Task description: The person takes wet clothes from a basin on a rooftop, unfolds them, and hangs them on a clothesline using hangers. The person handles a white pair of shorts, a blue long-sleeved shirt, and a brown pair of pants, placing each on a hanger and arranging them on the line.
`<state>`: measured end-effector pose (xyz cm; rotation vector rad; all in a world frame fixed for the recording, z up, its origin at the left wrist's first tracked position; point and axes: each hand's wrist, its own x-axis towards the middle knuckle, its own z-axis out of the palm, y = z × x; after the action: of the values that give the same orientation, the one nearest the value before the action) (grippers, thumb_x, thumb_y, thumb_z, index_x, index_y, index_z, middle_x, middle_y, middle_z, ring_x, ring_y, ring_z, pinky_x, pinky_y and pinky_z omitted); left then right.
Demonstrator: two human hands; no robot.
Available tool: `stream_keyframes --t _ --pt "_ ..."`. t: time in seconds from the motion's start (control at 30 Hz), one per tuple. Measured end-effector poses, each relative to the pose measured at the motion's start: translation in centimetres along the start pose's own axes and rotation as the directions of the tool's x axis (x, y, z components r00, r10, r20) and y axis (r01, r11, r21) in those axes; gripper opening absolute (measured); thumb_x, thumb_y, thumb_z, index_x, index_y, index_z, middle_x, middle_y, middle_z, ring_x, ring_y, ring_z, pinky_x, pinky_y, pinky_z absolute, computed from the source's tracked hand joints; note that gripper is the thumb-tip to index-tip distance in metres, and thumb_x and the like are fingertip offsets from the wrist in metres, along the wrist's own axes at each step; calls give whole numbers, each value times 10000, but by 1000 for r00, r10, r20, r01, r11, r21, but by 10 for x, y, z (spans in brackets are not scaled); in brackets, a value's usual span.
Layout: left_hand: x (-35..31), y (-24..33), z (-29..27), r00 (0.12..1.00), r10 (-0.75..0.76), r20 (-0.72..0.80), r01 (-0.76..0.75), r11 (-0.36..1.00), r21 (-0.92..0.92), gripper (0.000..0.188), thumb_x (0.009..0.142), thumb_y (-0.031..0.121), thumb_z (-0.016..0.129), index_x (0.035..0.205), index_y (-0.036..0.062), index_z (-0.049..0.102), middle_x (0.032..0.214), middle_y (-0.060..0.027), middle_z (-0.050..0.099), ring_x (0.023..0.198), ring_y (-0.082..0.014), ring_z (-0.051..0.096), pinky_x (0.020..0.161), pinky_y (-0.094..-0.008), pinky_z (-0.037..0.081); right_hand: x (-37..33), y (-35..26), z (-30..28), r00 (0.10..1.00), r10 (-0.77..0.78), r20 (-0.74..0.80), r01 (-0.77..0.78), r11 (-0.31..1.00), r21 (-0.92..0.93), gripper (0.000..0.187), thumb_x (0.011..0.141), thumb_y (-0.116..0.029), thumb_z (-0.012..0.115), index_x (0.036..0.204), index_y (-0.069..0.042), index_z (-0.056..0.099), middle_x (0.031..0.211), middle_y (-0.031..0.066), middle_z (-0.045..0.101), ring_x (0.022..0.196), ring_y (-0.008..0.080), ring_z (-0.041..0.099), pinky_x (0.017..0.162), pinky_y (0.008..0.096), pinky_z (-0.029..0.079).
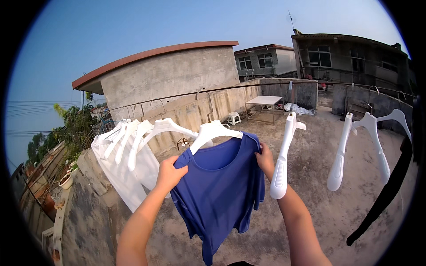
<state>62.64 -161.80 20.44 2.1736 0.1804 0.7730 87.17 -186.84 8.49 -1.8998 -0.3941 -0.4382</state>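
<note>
A blue long-sleeved top [217, 186] hangs in front of me on a white hanger [214, 131], whose hook reaches up to the clothesline. My left hand [172, 172] grips the top at its left shoulder, thumb on the front of the cloth. At the opposite shoulder, my right hand [265, 159] pinches the fabric near the sleeve. The hanger's left arm shows above the neckline; its right end is inside the top. Just right of my right hand hangs a bare white hanger [284, 164], partly in front of my forearm.
Several white hangers [133, 144] and white trousers [120, 168] hang along the line [266, 84] at left. More hangers [368, 128] and a black garment [386, 199] hang at right. Beyond stand a table [264, 100], a white stool [234, 118] and a concrete wall [195, 113].
</note>
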Motion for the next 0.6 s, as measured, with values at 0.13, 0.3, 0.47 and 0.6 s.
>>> stream_keyframes --t 0.13,0.3,0.47,0.6 --pt "-3 -5 -12 997 70 39 -71 997 24 295 704 125 685 953 -27 648 761 -86 659 673 -119 601 631 -276 480 13 19 -13 991 -50 122 59 995 -77 404 770 -34 617 1168 -37 548 1139 173 582 974 316 591 853 360 458" --pt "0 -3 -11 988 1 155 7 999 -49 324 722 159 706 988 -13 640 794 -83 660 714 -125 607 669 -281 487 22 29 -17 938 -62 -342 210 885 415 276 809 -62 488 1048 -6 614 982 165 621 976 274 584 892 341 432" --pt "-3 -5 -1 992 -22 122 21 1000 13 395 725 213 732 1039 -1 625 858 -102 669 788 -160 634 726 -298 495 41 33 -3 919 -235 -317 313 923 223 272 839 -70 446 1036 -9 624 1008 157 627 968 268 587 909 343 422" --pt "-11 -3 6 997 -30 67 26 998 65 529 701 241 777 1121 -9 577 962 -120 663 852 -189 639 769 -317 499 38 25 -1 962 -151 -225 222 917 332 301 880 -107 484 1147 -19 592 1058 128 620 970 197 582 889 302 428"
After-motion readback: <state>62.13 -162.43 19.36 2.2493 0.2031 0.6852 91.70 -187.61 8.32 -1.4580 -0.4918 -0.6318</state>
